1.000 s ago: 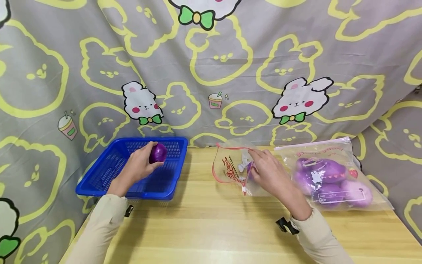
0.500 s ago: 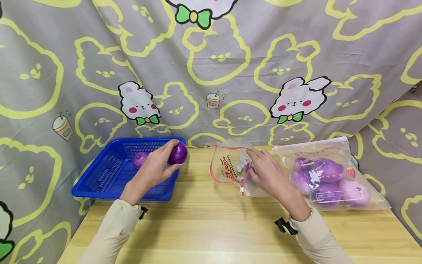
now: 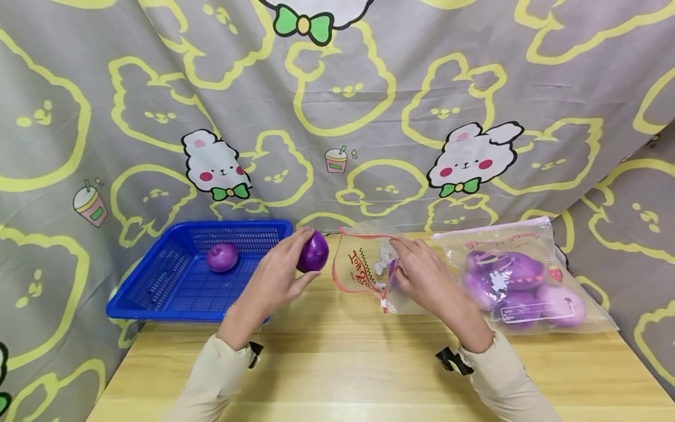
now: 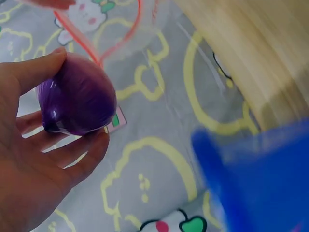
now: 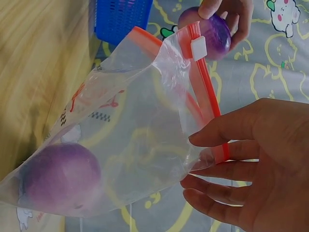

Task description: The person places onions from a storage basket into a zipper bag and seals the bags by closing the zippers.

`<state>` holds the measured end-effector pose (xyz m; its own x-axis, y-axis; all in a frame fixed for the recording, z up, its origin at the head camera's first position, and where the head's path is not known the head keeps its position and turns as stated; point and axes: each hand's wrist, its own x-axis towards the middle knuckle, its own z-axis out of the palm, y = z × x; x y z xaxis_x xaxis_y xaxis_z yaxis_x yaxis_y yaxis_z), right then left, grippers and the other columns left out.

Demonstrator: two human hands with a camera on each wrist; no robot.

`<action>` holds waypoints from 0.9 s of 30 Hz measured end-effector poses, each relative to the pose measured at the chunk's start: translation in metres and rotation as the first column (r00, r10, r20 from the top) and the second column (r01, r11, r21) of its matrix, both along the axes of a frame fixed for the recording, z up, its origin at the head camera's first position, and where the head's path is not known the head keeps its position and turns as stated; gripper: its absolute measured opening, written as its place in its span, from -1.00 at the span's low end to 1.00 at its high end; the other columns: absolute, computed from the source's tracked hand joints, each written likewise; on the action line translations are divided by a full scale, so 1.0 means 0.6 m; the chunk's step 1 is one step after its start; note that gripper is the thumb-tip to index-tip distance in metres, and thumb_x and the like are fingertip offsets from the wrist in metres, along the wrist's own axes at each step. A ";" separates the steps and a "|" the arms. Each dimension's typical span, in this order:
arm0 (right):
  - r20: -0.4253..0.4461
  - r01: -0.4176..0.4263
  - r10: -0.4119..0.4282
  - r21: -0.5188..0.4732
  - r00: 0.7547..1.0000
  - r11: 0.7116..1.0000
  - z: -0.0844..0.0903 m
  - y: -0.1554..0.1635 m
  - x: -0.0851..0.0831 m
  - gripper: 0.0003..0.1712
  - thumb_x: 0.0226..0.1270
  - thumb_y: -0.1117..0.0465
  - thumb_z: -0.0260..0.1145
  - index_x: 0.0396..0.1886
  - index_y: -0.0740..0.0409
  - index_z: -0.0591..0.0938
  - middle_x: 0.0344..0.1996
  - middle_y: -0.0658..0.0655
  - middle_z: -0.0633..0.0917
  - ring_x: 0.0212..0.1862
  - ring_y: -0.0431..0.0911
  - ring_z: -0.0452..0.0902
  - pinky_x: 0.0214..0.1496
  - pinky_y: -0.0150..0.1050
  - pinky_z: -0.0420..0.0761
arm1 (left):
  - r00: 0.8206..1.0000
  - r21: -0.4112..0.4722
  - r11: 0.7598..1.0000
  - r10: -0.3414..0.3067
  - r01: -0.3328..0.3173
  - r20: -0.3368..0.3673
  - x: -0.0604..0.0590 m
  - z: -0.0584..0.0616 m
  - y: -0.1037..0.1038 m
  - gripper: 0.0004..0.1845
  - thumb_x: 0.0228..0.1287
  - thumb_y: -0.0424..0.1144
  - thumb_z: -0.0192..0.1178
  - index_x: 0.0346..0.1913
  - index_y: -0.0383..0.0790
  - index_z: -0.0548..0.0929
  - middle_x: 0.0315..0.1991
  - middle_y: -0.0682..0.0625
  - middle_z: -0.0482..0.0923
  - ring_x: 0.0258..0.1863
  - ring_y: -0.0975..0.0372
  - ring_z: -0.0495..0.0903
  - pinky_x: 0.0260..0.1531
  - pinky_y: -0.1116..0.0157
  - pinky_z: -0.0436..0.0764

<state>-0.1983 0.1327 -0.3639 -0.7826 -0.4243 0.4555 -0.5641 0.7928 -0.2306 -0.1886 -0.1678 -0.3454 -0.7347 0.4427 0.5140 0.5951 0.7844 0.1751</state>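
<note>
My left hand [image 3: 274,272] grips a glossy purple onion [image 3: 314,252] between thumb and fingers, above the table just right of the blue basket. In the left wrist view the onion [image 4: 79,96] shows a pointed end. My right hand [image 3: 429,275] pinches the red-edged rim of a clear zip bag [image 3: 364,264], whose mouth gapes toward the left hand. Inside that bag, one purple onion [image 5: 63,176] lies at the bottom in the right wrist view. Another purple onion [image 3: 222,258] sits in the blue basket [image 3: 158,299].
To the right lies a second clear zip bag [image 3: 561,246] with several purple and pinkish round things inside. A patterned grey curtain [image 3: 348,105] hangs behind the wooden table [image 3: 337,363]. The white slider [image 5: 198,48] sits on the held bag's red zip.
My left hand has carried the onion right, from over the basket toward the bag's mouth, uncovering the onion left in the basket. The right hand keeps its hold on the bag.
</note>
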 end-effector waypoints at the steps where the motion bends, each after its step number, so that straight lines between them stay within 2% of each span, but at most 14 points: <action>1: 0.002 0.002 -0.002 0.000 1.000 1.000 -0.001 0.001 0.000 -0.37 0.17 0.38 0.34 0.28 0.41 0.49 0.24 0.33 0.55 0.10 0.18 0.53 0.16 0.05 0.55 | 1.000 0.010 1.000 -0.007 0.008 -0.005 0.000 -0.004 0.007 -0.13 0.07 -0.15 0.53 0.41 -0.27 0.34 0.37 -0.23 0.39 0.29 -0.09 0.46 0.20 -0.11 0.48; 7: -0.001 0.019 -0.019 0.004 1.000 1.000 -0.006 0.005 0.003 -0.36 0.16 0.39 0.34 0.29 0.39 0.49 0.23 0.31 0.57 0.09 0.15 0.54 0.13 0.04 0.57 | 0.999 0.088 0.995 -0.044 0.044 0.001 0.000 -0.026 0.048 -0.12 0.05 -0.21 0.54 0.42 -0.25 0.33 0.38 -0.24 0.37 0.29 -0.07 0.46 0.17 -0.07 0.52; 12: -0.009 0.019 -0.019 0.006 1.000 1.000 -0.003 0.004 0.001 -0.36 0.19 0.37 0.35 0.30 0.38 0.48 0.25 0.31 0.55 0.12 0.15 0.53 0.17 0.04 0.56 | 0.998 0.170 0.985 -0.031 0.022 0.049 -0.003 -0.032 0.079 -0.13 0.01 -0.23 0.57 0.41 -0.18 0.40 0.36 -0.24 0.34 0.24 -0.08 0.47 0.12 -0.03 0.57; 15: 0.006 0.022 -0.022 0.009 1.000 1.000 0.000 0.000 0.001 -0.35 0.21 0.34 0.34 0.33 0.37 0.46 0.28 0.30 0.53 0.16 0.15 0.52 0.21 0.04 0.54 | 0.999 0.208 0.978 -0.028 0.018 0.043 -0.006 -0.037 0.097 -0.12 -0.04 -0.24 0.59 0.40 -0.17 0.43 0.25 -0.24 0.34 0.18 -0.04 0.46 0.11 0.02 0.58; 18: 0.021 0.015 -0.015 0.010 1.000 1.000 0.000 -0.005 0.003 -0.34 0.23 0.34 0.34 0.34 0.37 0.44 0.30 0.31 0.51 0.17 0.15 0.51 0.22 0.04 0.53 | 0.999 0.200 0.980 -0.019 0.010 0.043 -0.001 -0.044 0.105 -0.11 -0.01 -0.21 0.58 0.43 -0.17 0.40 0.21 -0.24 0.34 0.15 -0.02 0.47 0.04 0.11 0.63; 21: 0.022 0.012 -0.012 0.004 1.000 1.000 0.001 -0.004 0.004 -0.33 0.23 0.34 0.34 0.35 0.38 0.43 0.30 0.32 0.50 0.17 0.16 0.50 0.21 0.05 0.54 | 0.997 0.179 0.984 -0.014 0.000 0.077 0.000 -0.049 0.109 -0.11 0.04 -0.18 0.55 0.45 -0.16 0.35 0.22 -0.22 0.38 0.11 -0.01 0.53 -0.03 0.13 0.67; 24: 0.022 0.009 -0.009 -0.008 1.000 1.000 0.002 -0.002 0.003 -0.33 0.23 0.34 0.33 0.35 0.38 0.42 0.31 0.32 0.50 0.19 0.18 0.49 0.21 0.07 0.53 | 0.993 0.190 0.982 -0.007 -0.017 0.122 -0.002 -0.052 0.109 -0.15 0.06 -0.18 0.54 0.41 -0.20 0.35 0.22 -0.18 0.42 0.13 0.02 0.54 0.07 0.09 0.62; 27: 0.017 0.004 -0.004 -0.033 1.000 0.999 0.003 0.000 -0.001 -0.33 0.22 0.36 0.34 0.34 0.40 0.42 0.30 0.35 0.49 0.21 0.22 0.48 0.23 0.13 0.50 | 0.992 0.192 0.981 -0.008 -0.016 0.126 -0.008 -0.055 0.108 -0.23 0.07 -0.20 0.53 0.33 -0.27 0.40 0.23 -0.17 0.45 0.21 0.03 0.50 0.19 0.09 0.53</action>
<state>-0.1987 0.1328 -0.3622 -0.7919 -0.4060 0.4562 -0.5568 0.7869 -0.2661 -0.1932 -0.1031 -0.3783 -0.8005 0.3414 0.4926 0.5555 0.7310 0.3963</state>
